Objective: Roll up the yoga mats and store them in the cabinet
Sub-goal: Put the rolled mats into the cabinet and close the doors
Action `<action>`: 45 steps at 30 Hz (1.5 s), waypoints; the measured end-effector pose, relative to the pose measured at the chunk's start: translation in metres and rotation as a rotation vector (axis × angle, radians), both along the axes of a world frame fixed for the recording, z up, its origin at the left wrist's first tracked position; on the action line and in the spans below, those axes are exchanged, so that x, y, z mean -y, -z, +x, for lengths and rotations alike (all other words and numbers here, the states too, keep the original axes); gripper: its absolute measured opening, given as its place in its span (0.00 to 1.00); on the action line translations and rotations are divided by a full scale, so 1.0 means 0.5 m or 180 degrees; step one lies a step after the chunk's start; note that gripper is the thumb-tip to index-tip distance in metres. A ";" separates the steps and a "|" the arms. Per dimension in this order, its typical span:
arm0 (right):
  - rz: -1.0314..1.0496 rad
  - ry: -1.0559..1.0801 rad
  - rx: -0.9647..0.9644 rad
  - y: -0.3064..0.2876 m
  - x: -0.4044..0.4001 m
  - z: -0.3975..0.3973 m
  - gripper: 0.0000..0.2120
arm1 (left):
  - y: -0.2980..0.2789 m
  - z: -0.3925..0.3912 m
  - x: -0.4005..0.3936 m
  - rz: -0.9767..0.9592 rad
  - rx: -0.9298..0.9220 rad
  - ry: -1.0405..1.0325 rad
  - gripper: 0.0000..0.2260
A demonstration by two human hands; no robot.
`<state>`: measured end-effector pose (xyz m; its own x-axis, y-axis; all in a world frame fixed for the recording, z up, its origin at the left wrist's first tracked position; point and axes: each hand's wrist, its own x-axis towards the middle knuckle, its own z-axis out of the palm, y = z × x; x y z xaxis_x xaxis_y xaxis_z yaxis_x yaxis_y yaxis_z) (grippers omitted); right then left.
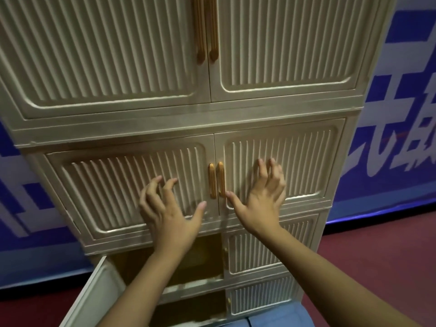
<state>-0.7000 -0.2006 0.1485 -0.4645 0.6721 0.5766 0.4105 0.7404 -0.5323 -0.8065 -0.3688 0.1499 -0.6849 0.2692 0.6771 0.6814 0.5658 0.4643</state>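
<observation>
Both hands empty, fingers spread, loosely clawed. Left hand (171,217) before left middle door (132,187); right hand (262,199) before right middle door (278,168) of cabinet (165,128). Vertical door handles (216,179) between hands, right thumb nearest. Lower-left door (94,289) hangs open. No yoga mat visible.

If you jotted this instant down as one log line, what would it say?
left hand: open, empty | right hand: open, empty | both at closed middle cabinet doors | lower left door: open | mats: unseen
</observation>
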 end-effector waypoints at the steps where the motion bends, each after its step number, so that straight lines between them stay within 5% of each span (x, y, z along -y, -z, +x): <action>1: 0.0018 0.0001 0.0074 0.005 0.001 0.000 0.54 | 0.004 0.002 -0.003 -0.0059 -0.0028 -0.0045 0.38; 6: -0.0139 -0.0204 0.0041 0.005 0.025 0.020 0.53 | 0.018 0.017 0.005 -0.0346 0.0038 0.0104 0.43; 11: -0.1040 -0.0270 -0.0903 0.132 0.101 0.113 0.28 | 0.092 0.124 0.026 0.0674 0.1037 0.0569 0.28; 16: -0.2804 0.0447 0.0714 0.358 0.200 0.226 0.28 | 0.218 0.192 -0.013 -0.0130 0.2866 0.0884 0.30; 20: -0.1778 0.0092 0.0772 0.364 0.212 0.262 0.21 | 0.230 0.179 -0.089 0.0181 0.3429 0.1008 0.41; 23: -0.2094 0.0165 0.1399 0.370 0.211 0.283 0.24 | 0.219 0.158 -0.131 0.0301 0.3653 0.1153 0.45; 27: -0.2441 -0.0358 0.2287 0.383 0.209 0.303 0.21 | 0.306 0.134 -0.123 -0.0019 0.3507 0.0929 0.26; 30: -0.2315 -0.1002 0.2884 0.387 0.217 0.302 0.24 | 0.331 0.194 -0.082 -0.0330 0.3455 0.1180 0.25; 34: -0.2395 -0.1088 0.2658 0.391 0.232 0.304 0.33 | 0.309 0.339 -0.029 -0.0384 0.2961 0.1786 0.27; 37: -0.2314 -0.0966 0.2528 0.391 0.230 0.308 0.28 | 0.311 0.394 -0.014 -0.0408 0.2572 0.2497 0.17; 41: -0.2801 -0.1126 0.2584 0.399 0.209 0.311 0.24 | 0.323 0.382 -0.016 0.0003 0.2965 0.2751 0.18; 45: -0.2993 -0.0617 0.3194 0.388 0.174 0.305 0.14 | 0.323 0.407 -0.040 -0.0718 0.2740 0.3127 0.19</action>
